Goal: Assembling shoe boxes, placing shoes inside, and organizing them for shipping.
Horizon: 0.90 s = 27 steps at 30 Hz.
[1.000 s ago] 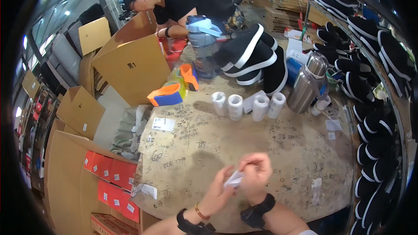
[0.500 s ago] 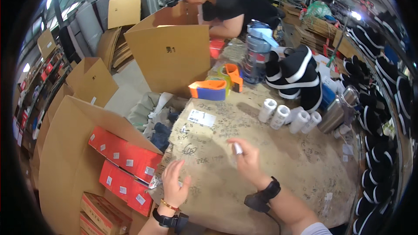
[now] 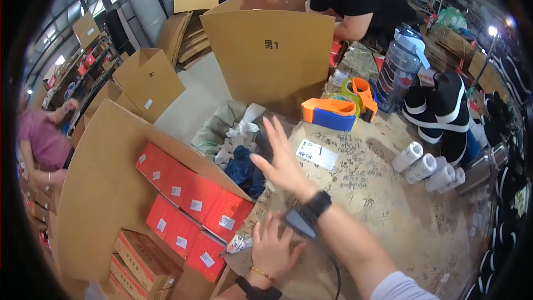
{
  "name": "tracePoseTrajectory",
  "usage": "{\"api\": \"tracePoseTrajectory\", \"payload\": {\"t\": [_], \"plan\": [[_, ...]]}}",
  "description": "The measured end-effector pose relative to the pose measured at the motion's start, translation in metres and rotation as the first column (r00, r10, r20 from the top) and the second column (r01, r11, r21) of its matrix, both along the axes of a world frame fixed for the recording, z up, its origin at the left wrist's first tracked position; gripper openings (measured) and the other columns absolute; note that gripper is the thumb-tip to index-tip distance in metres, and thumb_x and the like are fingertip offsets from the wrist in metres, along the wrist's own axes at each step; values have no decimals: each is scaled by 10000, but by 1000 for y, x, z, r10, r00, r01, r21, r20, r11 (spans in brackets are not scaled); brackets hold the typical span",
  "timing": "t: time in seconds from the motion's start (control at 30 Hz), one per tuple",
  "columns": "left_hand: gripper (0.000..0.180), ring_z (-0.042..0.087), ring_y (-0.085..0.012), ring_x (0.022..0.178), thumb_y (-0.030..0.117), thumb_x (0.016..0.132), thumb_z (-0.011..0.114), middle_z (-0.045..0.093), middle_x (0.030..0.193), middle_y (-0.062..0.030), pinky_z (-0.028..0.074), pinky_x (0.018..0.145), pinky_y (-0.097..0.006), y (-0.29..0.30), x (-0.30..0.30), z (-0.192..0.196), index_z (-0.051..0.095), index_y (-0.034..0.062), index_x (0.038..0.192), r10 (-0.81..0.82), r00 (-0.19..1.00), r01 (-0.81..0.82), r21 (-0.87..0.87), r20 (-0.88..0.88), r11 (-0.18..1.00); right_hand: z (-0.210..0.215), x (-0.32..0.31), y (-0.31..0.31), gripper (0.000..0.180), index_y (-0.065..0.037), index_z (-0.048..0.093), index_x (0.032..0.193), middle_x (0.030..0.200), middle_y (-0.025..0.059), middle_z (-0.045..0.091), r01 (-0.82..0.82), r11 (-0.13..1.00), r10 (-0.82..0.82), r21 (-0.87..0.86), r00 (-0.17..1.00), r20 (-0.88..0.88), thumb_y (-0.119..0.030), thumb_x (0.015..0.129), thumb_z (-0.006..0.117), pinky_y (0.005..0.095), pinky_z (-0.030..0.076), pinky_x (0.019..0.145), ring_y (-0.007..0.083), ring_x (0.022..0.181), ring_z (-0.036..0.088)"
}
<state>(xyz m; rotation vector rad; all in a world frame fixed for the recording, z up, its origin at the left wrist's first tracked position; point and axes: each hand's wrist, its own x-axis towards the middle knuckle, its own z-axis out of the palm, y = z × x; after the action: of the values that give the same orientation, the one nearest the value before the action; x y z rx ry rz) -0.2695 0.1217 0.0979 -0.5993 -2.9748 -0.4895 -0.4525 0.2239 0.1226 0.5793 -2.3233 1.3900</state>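
The right hand (image 3: 281,158) hovers spread, empty, over the scribbled desk (image 3: 383,200), just beside a white label (image 3: 316,154). The left hand (image 3: 272,247) lies flat, fingers splayed, at the desk's near edge, beside the red boxes (image 3: 191,203) in an open carton. Beyond the label lie an orange-blue tape dispenser (image 3: 328,114) and white rolls (image 3: 427,165).

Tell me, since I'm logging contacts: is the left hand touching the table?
Touching. The head view shows the left hand lying flat on the table at its near edge, fingers spread, beside the red boxes.
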Motion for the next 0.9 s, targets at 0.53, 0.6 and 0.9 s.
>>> {"api": "tracePoseTrajectory", "payload": {"t": [0.53, 0.6, 0.9], "plan": [[650, 279, -384, 1359, 392, 788, 648, 378, 1401, -222, 207, 1092, -560, 8, 8, -6, 465, 118, 1348, -22, 990, 15, -47, -138, 999, 32, 332, 189, 202, -43, 652, 1028, 1032, 128, 633, 235, 966, -254, 105, 935, 249, -13, 830, 633, 356, 499, 820, 286, 954, 616], [650, 288, -408, 1345, 363, 771, 665, 374, 1404, -227, 226, 1091, -555, 4, 7, -9, 470, 113, 1339, -65, 975, 52, -64, -213, 997, 43, 381, 208, 179, -49, 656, 1012, 1013, 118, 636, 341, 923, -376, 179, 900, 220, -27, 837, 627, 361, 499, 811, 283, 935, 616], [520, 427, -425, 1237, 366, 881, 603, 493, 1330, -215, 321, 1050, -531, 59, 40, -5, 554, 38, 1282, -67, 901, -14, -182, -428, 983, 69, 590, 278, 131, -91, 647, 977, 924, 61, 623, 646, 592, -713, 482, 699, -60, -147, 861, 624, 363, 476, 730, 271, 846, 607]]}}
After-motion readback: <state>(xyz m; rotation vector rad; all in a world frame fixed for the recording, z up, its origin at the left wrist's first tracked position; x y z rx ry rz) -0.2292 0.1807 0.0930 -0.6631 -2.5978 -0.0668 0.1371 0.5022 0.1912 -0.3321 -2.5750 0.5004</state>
